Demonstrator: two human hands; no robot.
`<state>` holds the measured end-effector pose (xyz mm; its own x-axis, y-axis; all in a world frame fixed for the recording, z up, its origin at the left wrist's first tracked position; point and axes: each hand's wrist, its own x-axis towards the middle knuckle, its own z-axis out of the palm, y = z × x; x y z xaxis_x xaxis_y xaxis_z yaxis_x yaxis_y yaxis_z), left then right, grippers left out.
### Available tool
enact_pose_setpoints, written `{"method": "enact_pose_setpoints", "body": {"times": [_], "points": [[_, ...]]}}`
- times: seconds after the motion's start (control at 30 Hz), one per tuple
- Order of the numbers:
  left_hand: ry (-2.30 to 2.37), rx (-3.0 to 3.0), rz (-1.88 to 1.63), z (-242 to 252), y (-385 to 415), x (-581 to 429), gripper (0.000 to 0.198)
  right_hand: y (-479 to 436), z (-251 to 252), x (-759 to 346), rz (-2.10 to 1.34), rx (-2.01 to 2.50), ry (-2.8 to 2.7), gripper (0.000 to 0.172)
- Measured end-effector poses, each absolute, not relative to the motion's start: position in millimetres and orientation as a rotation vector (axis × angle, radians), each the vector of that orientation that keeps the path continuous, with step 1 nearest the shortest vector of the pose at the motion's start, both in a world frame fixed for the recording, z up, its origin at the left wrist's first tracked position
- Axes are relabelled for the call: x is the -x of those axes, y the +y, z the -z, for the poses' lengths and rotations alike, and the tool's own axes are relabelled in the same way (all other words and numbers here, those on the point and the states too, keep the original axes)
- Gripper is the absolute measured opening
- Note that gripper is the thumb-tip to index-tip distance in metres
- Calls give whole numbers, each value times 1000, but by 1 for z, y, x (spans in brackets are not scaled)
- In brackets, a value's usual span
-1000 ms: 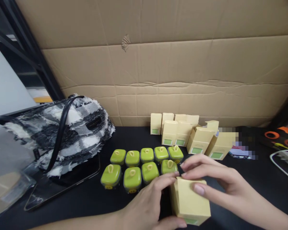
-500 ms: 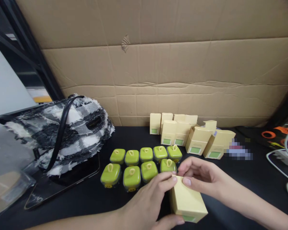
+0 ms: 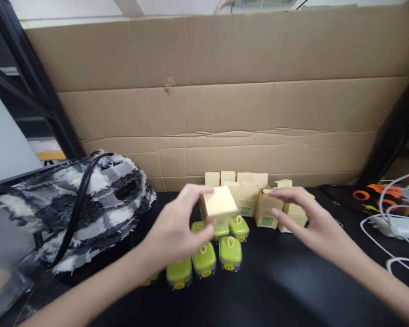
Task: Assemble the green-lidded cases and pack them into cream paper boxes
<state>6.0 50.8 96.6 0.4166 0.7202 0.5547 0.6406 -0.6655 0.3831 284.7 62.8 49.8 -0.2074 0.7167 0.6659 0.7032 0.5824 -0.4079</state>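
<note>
My left hand [image 3: 177, 227] grips a small cream cardboard box [image 3: 220, 202] between thumb and fingers, held up above the table. Beneath it stand several small green-lidded containers [image 3: 204, 259] with yellow loops on top; my left hand and the box hide some of them. My right hand [image 3: 306, 218] has thumb and fingers apart and holds nothing. Its fingertips are close beside an open-topped cream box [image 3: 267, 209]; whether they touch it I cannot tell. Another cream box [image 3: 295, 215] stands partly behind those fingers.
More cream boxes [image 3: 247, 193] stand in a row against the cardboard panel [image 3: 225, 109]. A black-and-white shaggy bag [image 3: 98, 204] sits on the left. White cables [image 3: 391, 222] and orange-handled scissors [image 3: 361, 195] lie on the right of the black table [image 3: 279, 290].
My left hand has lifted the cream box up and away over the containers. The right hand has let go of it and moved toward the standing boxes. The view has tilted up.
</note>
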Motion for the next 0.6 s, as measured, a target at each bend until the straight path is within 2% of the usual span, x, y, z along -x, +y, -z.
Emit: {"method": "enact_pose_setpoints", "body": {"times": [0.07, 0.1, 0.17, 0.37, 0.43, 0.53, 0.6], "points": [[1463, -2397, -1017, -112, 80, 3, 53, 77, -46, -297, 468, 1212, -1945, 31], [1546, -2302, -903, -115, 95, 7, 60, 83, -43, -300, 601, 1242, -1936, 35], [1587, -2262, -776, -114, 125, 15, 60, 90, -37, -304, 716, 1275, -1938, 39], [1562, -2250, -429, -91, 168, 22, 31, 88, -40, -305, 744, 1208, -2063, 24], [1587, -2263, -394, -90, 166, 21, 38, 80, -49, -305, 725, 1168, -2117, 18], [1694, -2332, -526, -94, 144, 16, 62, 61, -62, -304, 620, 1109, -2178, 11], [1720, -2424, -710, -96, 114, 9, 64, 46, -67, -302, 455, 1095, -2195, 11]]}}
